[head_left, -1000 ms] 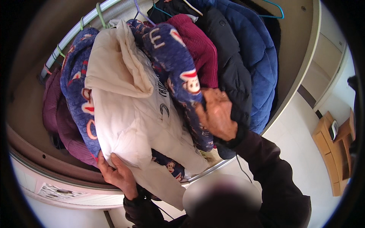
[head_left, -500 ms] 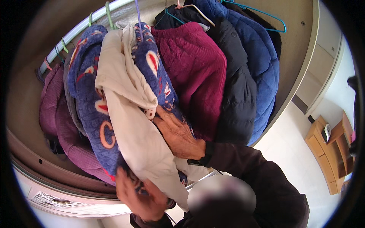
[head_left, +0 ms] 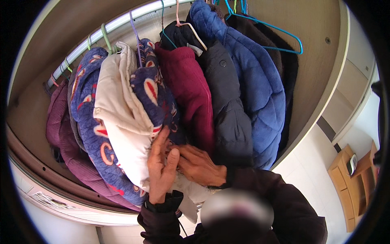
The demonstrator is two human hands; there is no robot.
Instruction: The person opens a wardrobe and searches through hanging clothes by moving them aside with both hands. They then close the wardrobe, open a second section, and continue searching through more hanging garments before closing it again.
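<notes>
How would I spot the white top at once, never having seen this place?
In the open wardrobe, find the pale rail. Under it, left of the magenta garment, the white top has navy patterned fabric on both sides and the left hand against its lower right edge. Its neighbours are dark or strongly coloured; it alone is white.

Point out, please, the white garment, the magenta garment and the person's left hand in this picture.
White garment (head_left: 124, 124): head view, its visible middle.
Magenta garment (head_left: 189, 89): head view, its upper middle.
Left hand (head_left: 161, 170): head view, the back of it.
</notes>
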